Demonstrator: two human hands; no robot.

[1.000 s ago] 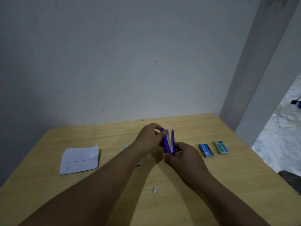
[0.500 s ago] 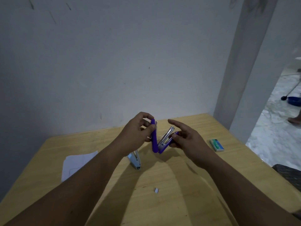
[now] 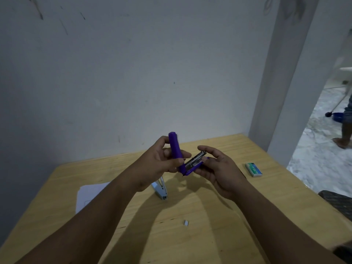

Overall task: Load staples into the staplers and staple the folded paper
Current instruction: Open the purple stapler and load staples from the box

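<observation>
A purple stapler (image 3: pixel 176 149) is held above the wooden table (image 3: pixel 209 235), swung open in a V. My left hand (image 3: pixel 158 162) grips its raised purple top cover. My right hand (image 3: pixel 217 168) cradles the base, whose metal staple channel (image 3: pixel 195 161) faces up. A light blue stapler (image 3: pixel 161 189) lies on the table under my left wrist. The folded white paper (image 3: pixel 87 195) lies at the left, partly hidden by my left forearm. A small strip of staples (image 3: pixel 186 223) lies between my arms. A green staple box (image 3: pixel 253 169) sits to the right.
A grey wall stands just behind the table and a pillar at the back right corner. Past the table's right edge is a pale floor with a person's leg (image 3: pixel 345 130) and a blue object (image 3: pixel 337 117). A dark mat (image 3: pixel 337 201) lies by the right edge.
The stapler has been lifted off the table and opened wider, its top cover now upright in my left hand. The view tilted up; the blue staple box is now hidden.
</observation>
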